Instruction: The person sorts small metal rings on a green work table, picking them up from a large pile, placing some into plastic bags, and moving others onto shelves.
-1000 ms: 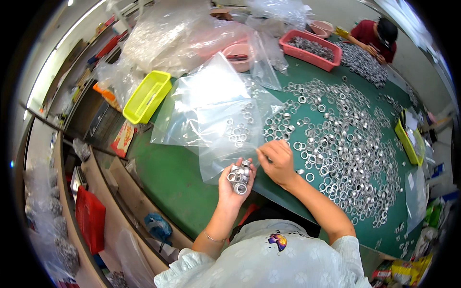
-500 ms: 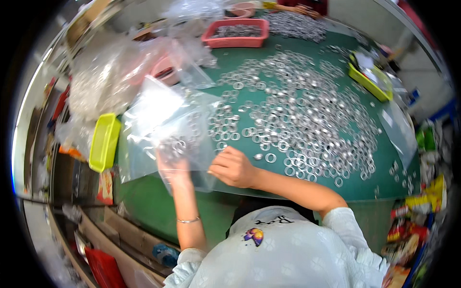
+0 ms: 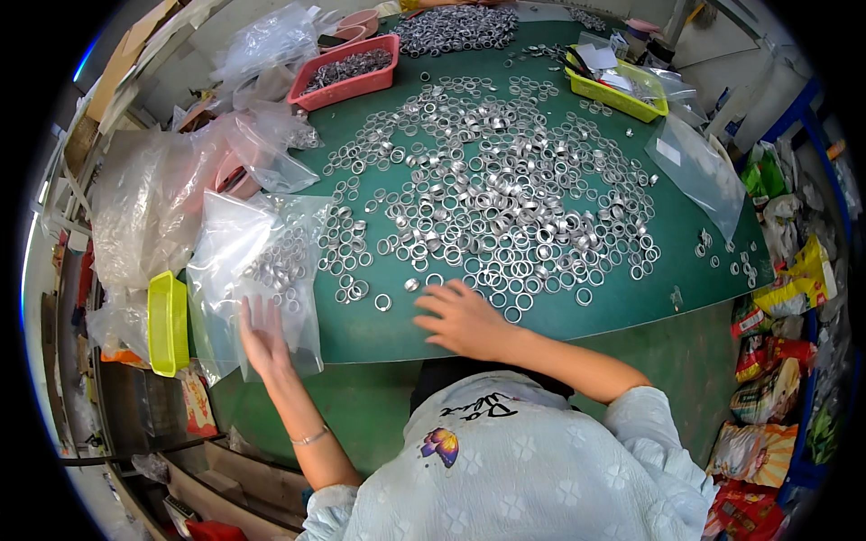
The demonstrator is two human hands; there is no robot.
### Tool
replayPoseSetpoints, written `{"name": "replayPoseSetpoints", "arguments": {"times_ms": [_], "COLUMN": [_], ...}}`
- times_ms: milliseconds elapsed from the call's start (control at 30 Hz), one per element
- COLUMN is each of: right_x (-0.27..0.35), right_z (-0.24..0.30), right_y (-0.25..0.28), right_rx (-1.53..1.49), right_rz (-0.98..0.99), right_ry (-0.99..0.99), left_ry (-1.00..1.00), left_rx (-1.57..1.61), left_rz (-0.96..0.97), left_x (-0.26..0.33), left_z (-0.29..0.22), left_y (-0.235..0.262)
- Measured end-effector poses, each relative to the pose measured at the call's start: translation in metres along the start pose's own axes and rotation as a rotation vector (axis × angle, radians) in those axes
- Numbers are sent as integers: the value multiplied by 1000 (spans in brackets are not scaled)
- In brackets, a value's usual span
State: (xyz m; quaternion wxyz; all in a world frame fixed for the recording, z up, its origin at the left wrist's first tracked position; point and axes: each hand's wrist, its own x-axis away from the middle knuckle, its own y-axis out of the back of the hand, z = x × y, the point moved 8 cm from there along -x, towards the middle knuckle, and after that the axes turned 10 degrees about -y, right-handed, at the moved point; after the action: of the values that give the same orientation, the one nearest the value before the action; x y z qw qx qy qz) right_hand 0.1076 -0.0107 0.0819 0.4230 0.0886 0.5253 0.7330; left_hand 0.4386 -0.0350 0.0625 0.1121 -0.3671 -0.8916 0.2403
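My left hand [image 3: 264,341] is open at the near end of a clear plastic bag [image 3: 216,252], fingers spread and palm partly up; whether its fingertips are inside or on top of the bag I cannot tell. Small silver metal rings [image 3: 281,261] lie in a cluster in or under the film, beyond those fingers. My right hand [image 3: 465,322] hovers at the table's near edge with its fingers apart and nothing visible in them. Just beyond it spreads a wide scatter of loose silver rings [image 3: 532,203], with a smaller group [image 3: 343,243] beside the bag.
The green table [image 3: 397,334] also bears a pink basket of metal pieces [image 3: 302,95], a yellow-green basket [image 3: 622,101] and another plastic bag [image 3: 695,171]. An upright yellow tray [image 3: 168,325] stands at the left edge. Another person's hand [image 3: 442,3] is at the far side.
My left hand has drawn back toward me from the rings at the bag, which now lies flatter. My right hand has gone from closed to open and moved away from the bag. The view has shifted.
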Motion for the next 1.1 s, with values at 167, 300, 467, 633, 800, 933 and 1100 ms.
{"name": "replayPoseSetpoints", "arguments": {"times_ms": [167, 300, 467, 633, 800, 933, 1100], "right_x": [55, 64, 68, 78, 83, 77, 42], "right_z": [-59, -89, -109, -139, -166, -175, -182], "right_y": [23, 42, 53, 80, 102, 125, 124], "right_rx": [264, 323, 371, 443, 398, 208, 231], "right_rz": [11, -49, -28, -75, -83, -247, -386], "right_ry": [-180, -205, -150, -248, -306, -356, -464], "left_ry": [-205, -286, -656, -754, -563, -627, -651], "left_rx": [15, -71, -499, -1153, -1383, -1288, -1445], "left_rz": [42, -59, -153, 694, 836, 863, 742], "left_x": [72, 118, 171, 203, 185, 169, 142], "left_z": [-15, -5, -14, 42, 110, 135, 142], "left_y": [-6, -13, -21, -125, -151, -167, -183]}}
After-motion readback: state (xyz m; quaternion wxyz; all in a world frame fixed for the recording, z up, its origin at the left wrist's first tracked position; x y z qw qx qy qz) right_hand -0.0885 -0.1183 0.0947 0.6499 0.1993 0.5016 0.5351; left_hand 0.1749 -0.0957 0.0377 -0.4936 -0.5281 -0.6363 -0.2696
